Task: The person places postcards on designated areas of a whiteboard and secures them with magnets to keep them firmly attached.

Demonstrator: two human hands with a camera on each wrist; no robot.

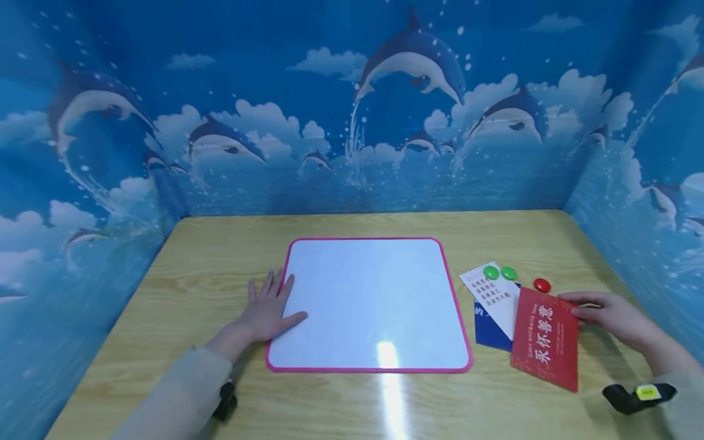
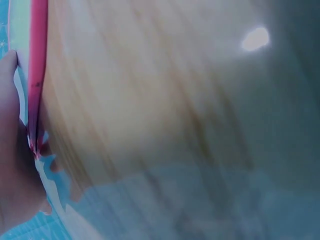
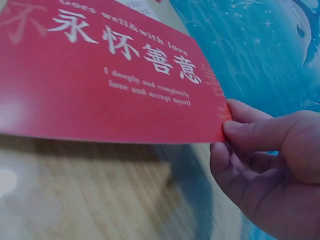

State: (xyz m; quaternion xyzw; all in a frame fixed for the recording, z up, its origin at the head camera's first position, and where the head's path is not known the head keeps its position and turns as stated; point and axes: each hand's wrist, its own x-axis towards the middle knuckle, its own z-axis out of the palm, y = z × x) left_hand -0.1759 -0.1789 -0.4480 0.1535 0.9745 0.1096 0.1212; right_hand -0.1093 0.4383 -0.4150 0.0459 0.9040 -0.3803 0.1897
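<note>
My right hand [image 1: 618, 318] pinches the upper right corner of a red card [image 1: 547, 339] with white lettering between thumb and fingers. In the right wrist view the red card [image 3: 125, 85] is lifted at that corner, and its shadow falls on the wood below. Spread flat, my left hand [image 1: 269, 315] rests on the left edge of a whiteboard [image 1: 368, 305] with a pink rim. A white printed card [image 1: 492, 299] and a blue card [image 1: 491, 330] lie overlapping just left of the red one, which partly covers them.
Two green round magnets [image 1: 491, 272] sit at the white card's upper end. One red round magnet [image 1: 542, 285] lies just above the red card. The wooden table [image 1: 231, 244] is bordered at the back and sides by a blue dolphin-print curtain [image 1: 308, 91].
</note>
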